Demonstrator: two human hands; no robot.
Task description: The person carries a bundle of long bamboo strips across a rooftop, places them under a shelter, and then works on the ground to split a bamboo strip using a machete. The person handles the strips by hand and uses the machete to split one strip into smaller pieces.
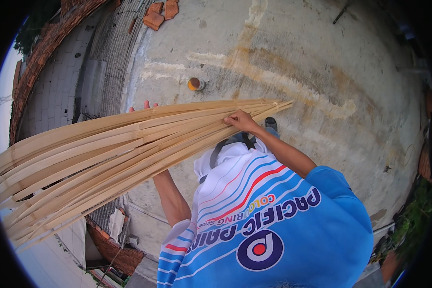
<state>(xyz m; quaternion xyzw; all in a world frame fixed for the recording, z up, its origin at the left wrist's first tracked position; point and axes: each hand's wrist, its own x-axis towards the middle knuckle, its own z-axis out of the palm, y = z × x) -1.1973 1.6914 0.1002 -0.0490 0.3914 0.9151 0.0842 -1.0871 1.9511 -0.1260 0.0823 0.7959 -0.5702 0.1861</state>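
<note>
A long bundle of pale bamboo strips (125,139) stretches across in front of me, fanning apart to the left and narrowing to a point on the right. My left hand (148,104) bears the bundle from beneath. Its fingertips stick up past the far edge; the palm is hidden under the strips. Near the narrow end, my right hand (241,120) is closed on the near side of the bundle, thumb and fingers pinching the strips. A light band that looks like a tie shows close to the tip.
On the stained concrete floor (293,62) ahead stands a small can (196,84) with an orange-brown top. Broken red tiles (154,17) lie at the far left, beside a corrugated roof (115,48). Greenery (415,221) grows at the right edge.
</note>
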